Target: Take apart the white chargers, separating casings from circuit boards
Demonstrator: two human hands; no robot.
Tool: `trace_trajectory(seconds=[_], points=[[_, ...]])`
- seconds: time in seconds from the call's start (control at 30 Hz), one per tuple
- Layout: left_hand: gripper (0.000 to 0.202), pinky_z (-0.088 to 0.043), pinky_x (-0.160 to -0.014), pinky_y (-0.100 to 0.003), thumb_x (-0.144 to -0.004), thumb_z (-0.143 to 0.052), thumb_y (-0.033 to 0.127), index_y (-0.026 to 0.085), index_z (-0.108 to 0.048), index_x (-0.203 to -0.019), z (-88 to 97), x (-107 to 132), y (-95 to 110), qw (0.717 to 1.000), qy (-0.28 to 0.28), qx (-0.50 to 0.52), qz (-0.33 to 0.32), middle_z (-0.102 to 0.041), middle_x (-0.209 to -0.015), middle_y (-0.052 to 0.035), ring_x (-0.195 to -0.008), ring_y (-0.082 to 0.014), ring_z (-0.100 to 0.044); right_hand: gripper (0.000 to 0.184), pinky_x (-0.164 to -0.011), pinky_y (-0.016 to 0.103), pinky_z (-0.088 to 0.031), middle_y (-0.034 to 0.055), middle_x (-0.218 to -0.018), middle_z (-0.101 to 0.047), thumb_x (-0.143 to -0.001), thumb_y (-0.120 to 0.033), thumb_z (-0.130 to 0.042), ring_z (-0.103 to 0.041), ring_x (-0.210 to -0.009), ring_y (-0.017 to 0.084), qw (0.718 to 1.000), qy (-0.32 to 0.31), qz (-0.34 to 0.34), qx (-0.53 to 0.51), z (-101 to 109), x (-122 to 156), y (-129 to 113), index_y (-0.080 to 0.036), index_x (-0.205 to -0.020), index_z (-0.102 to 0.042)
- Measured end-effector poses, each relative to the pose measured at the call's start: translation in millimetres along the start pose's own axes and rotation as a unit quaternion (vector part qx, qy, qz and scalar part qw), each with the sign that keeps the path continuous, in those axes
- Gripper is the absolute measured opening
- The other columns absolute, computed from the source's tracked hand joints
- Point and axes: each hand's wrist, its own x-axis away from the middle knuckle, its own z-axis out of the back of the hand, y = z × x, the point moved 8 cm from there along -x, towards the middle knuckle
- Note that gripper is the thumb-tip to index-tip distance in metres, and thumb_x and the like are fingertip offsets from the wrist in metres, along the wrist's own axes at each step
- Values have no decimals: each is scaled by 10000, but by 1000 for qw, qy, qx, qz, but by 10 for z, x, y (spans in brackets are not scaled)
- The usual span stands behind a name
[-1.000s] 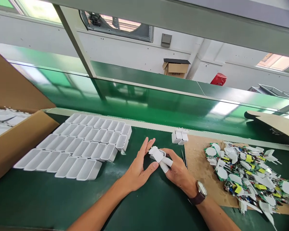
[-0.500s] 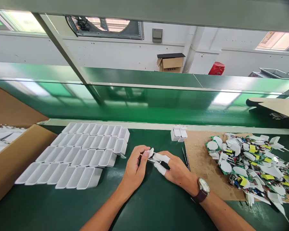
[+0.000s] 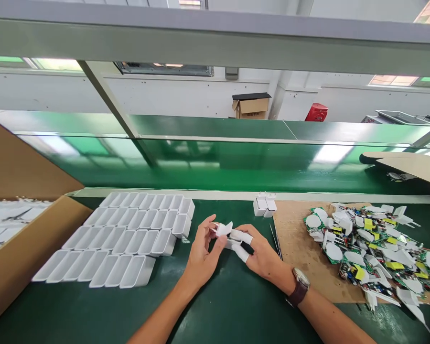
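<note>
- A cardboard box (image 3: 32, 258) of white pieces stands at the desk's (image 3: 215, 310) left.
- White casings (image 3: 129, 234) lie in rows.
- The person's left hand (image 3: 205, 248) has its fingers closed on a white part (image 3: 223, 229).
- A small casing (image 3: 233, 239) is between the hands, above the desk.
- The right hand's (image 3: 263, 254) fingers, slightly parted, pinch it.
- Circuit boards (image 3: 372, 253) lie heaped.

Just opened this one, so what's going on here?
A person holds a small white part between the left hand and the right hand, over a green table. Open white trays stand in rows to the left. To the right, circuit boards lie heaped, mostly on a brown sheet.
</note>
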Motion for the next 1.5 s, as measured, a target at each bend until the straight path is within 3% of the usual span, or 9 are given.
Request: trace_trajectory(seconds=[0.1, 0.17, 0.23, 0.33, 0.73, 0.93, 1.13, 1.3, 1.5], points=[[871, -522, -1050, -466, -829, -811, 426, 281, -314, -1530, -82, 51, 132, 995, -28, -32, -86, -569, -1392, -131, -1237, -288, -613, 356, -786, 402, -641, 93, -1092, -735, -980, -487, -589, -726, -948, 244, 966, 30, -132, -220, -42, 1, 208, -243, -1233, -649], [847, -514, -1059, -485, -833, -814, 369, 306, -328, -1524, -113, 108, 206, 987, -22, -97, -125, -582, -1404, -118, -1255, -297, -606, 425, -729, 418, -643, 83, -987, -754, -958, -565, -591, -741, -863, 252, 919, 17, -197, -341, -149, 22, 264, -225, -1203, -658], [753, -530, -1031, -482, -877, -770, 347, 318, -353, -1503, -116, 159, 270, 979, -3, -136, -155, -617, -1366, -101, -1226, -287, -621, 448, -738, 443, -635, 82, -947, -759, -938, -586, -603, -746, -821, 259, 888, 2, -223, -402, -221, 34, 243, -206, -1166, -671], [750, -549, -990, -475, -881, -771, 363, 315, -354, -1502, -120, 203, 346, 968, 10, -150, -199, -635, -1337, -104, -1201, -289, -630, 449, -749, 449, -624, 84, -935, -766, -921, -593, -611, -753, -775, 263, 876, -11, -238, -419, -266, 45, 199, -197, -1123, -681], [682, -548, -980, -463, -882, -772, 398, 321, -419, -1460, -130, 166, 353, 961, -3, -172, -216, -646, -1317, -93, -1186, -293, -620, 402, -743, 438, -636, 97, -958, -768, -1014, -494, -464, -764, -789, 263, 898, -25, -227, -377, -281, 49, 213, -194, -1194, -662], [606, -471, -1088, -545, -933, -662, 279, 270, -408, -1483, -164, 107, 239, 958, -20, -227, -174, -607, -1380, -129, -1299, -328, -560, 342, -878, 378, -630, 107, -1279, -661, -986, -328, -564, -699, -1039, 222, 979, 126, -103, -123, 9, 58, 169, -266, -1320, -604], [657, -553, -938, -504, -847, -717, 345, 242, -476, -1450, -177, 43, -26, 973, -44, -211, -84, -642, -1232, -125, -1122, -324, -633, 254, -823, 344, -615, 60, -1126, -634, -928, -192, -612, -663, -904, 183, 996, 80, -8, 36, -36, 94, -118, -262, -1173, -614], [705, -555, -920, -506, -804, -760, 477, 212, -508, -1406, -90, -59, -128, 980, -4, -201, 0, -652, -1180, -115, -988, -294, -681, 212, -910, 392, -576, 88, -1143, -623, -981, -185, -536, -643, -1027, 215, 972, 187, 101, 98, 444, 68, -383, -246, -1177, -585], [735, -524, -1008, -495, -814, -753, 364, 220, -433, -1460, -438, -548, -9, 984, -52, -170, 0, -606, -1396, -145, -1055, -270, -694, 433, -1054, 511, -501, 146, -1307, -552, -898, -110, -474, -580, -1172, 266, 932, 345, -35, 102, 1188, 81, 218, -198, -1319, -530]])
